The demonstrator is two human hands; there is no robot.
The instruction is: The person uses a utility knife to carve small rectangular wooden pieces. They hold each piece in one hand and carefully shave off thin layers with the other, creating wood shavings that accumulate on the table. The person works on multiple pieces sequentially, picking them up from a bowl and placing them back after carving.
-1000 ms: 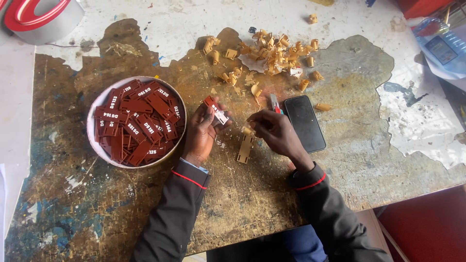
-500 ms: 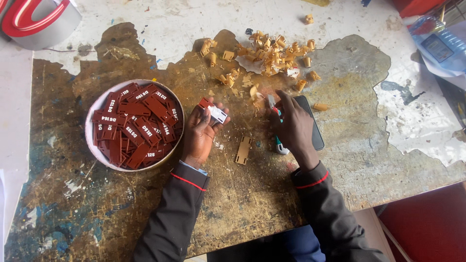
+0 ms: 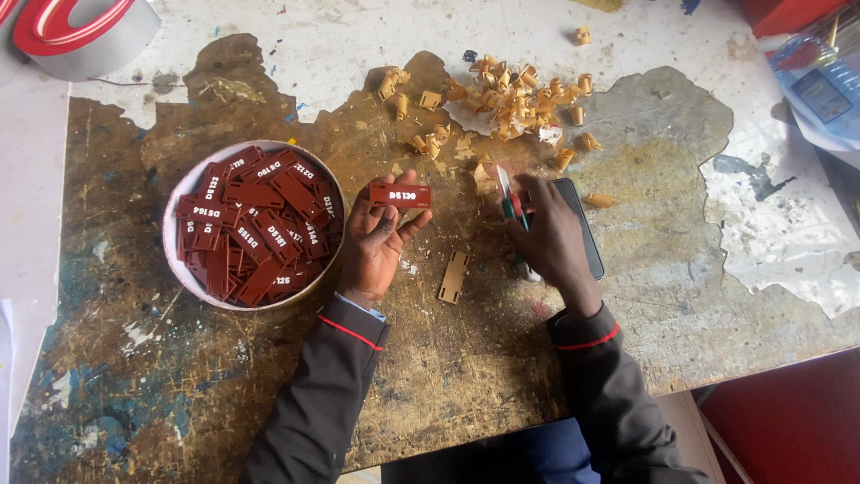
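My left hand (image 3: pixel 376 235) holds a dark red rectangular tag with white lettering (image 3: pixel 400 194) up by its fingertips, just right of a white round bowl (image 3: pixel 175 262) filled with several similar red tags (image 3: pixel 255 224). My right hand (image 3: pixel 548 235) grips a small knife with a green and red handle (image 3: pixel 507 193), its blade pointing up toward a pile of curled tan peelings (image 3: pixel 502 100). A tan flat backing piece (image 3: pixel 454 276) lies on the table between the two hands. The right hand partly covers a black phone (image 3: pixel 587 233).
The worn table (image 3: pixel 269 376) has peeling white coating at the back and right. A large red and white curved sign letter (image 3: pixel 72 27) sits at the far left corner. A clear plastic bag with a blue item (image 3: pixel 820 85) lies at the far right.
My left hand has turned the red tag face up and raised it. My right hand has moved up and right, away from the tan backing piece, and now rests over the phone.
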